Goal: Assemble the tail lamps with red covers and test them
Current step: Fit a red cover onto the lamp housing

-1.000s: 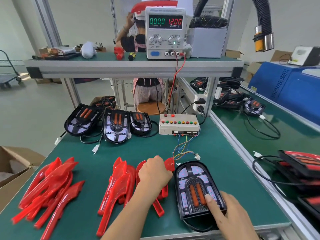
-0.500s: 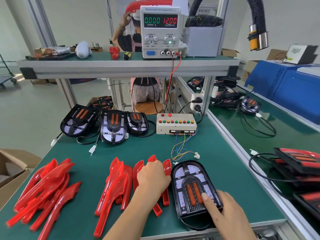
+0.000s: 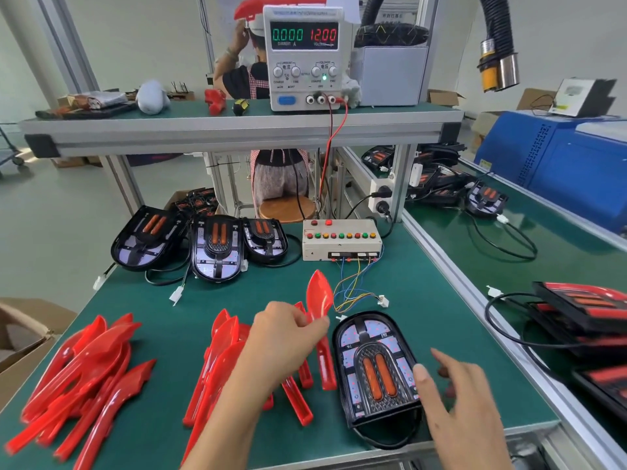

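Observation:
A black tail lamp base (image 3: pixel 375 368) with two orange strips lies on the green mat near the front edge. My left hand (image 3: pixel 288 337) pinches a red cover (image 3: pixel 320 310), which is lifted and tilted upward just left of the lamp. My right hand (image 3: pixel 454 391) hovers at the lamp's right side, fingers spread and relaxed, holding nothing. More red covers lie in a middle pile (image 3: pixel 220 361) under my left forearm and in a larger pile (image 3: pixel 81 374) at the left.
Three uncovered lamp bases (image 3: pixel 217 245) with cables sit at the back left. A beige test box (image 3: pixel 341 240) with coloured buttons and loose wires stands behind the lamp. A power supply (image 3: pixel 303 56) is on the shelf. Finished lamps (image 3: pixel 583 313) are stacked on the right bench.
My left hand has raised one red cover out of the middle pile. My right hand has lifted its fingers off the lamp and moved to its right side.

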Demonstrator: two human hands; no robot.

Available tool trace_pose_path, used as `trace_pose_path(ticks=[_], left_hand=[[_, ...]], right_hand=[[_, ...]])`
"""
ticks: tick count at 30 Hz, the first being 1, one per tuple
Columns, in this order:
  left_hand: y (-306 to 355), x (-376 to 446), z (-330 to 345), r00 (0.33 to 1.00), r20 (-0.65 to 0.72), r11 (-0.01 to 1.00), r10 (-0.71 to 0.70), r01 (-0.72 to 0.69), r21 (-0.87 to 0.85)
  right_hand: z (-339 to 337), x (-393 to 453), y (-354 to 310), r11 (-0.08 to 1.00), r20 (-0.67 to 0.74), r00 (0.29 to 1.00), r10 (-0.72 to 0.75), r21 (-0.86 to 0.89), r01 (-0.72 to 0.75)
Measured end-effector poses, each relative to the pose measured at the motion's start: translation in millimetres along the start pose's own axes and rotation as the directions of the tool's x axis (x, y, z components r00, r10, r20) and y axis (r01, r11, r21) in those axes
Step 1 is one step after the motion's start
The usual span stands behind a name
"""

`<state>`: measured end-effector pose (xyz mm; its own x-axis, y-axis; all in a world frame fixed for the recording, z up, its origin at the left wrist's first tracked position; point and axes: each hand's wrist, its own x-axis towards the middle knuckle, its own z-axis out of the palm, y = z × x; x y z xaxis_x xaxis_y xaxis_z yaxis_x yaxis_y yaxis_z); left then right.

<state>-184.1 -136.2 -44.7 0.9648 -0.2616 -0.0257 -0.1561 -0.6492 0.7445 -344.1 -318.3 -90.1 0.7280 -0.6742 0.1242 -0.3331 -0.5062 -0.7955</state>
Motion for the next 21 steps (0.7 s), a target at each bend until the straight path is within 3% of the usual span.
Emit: trace_pose_path(ticks=[2, 4, 8, 13, 15, 18, 21], left_hand=[[10, -14, 5, 0.987, 0.117, 0.930, 0.112, -0.063, -0.361], [20, -24, 21, 0.961, 0.163, 0.812, 0.221, -0.089, -0.576], [30, -30, 50, 0.931, 0.198, 0.643, 0.306, -0.048, -0.765], [31, -28, 65, 0.916, 0.227, 0.543, 0.331, 0.011, -0.839], [26, -23, 64, 0.919, 0.235, 0.645, 0.318, -0.029, -0.763], [12, 0, 58, 0.971, 0.110, 0.878, 0.214, -0.141, -0.458], [2, 23, 53, 0.970, 0.036, 0.956, 0.240, -0.230, -0.184]], right_hand=[[-4, -3, -10, 0.994, -0.141, 0.986, -0.092, 0.046, 0.099], [-8, -5, -24, 0.984, -0.114, 0.987, -0.117, 0.119, 0.131], [-14, -1, -49, 0.975, 0.117, 0.983, -0.139, 0.190, 0.115], [-16, 4, -57, 0.987, 0.132, 0.983, -0.123, 0.124, 0.107], [-16, 4, -54, 0.992, 0.063, 0.990, -0.124, 0.045, 0.121], [-17, 5, -49, 0.965, -0.045, 0.991, -0.128, -0.235, 0.114], [-16, 4, -49, 0.840, 0.008, 0.992, -0.125, -0.531, 0.110]])
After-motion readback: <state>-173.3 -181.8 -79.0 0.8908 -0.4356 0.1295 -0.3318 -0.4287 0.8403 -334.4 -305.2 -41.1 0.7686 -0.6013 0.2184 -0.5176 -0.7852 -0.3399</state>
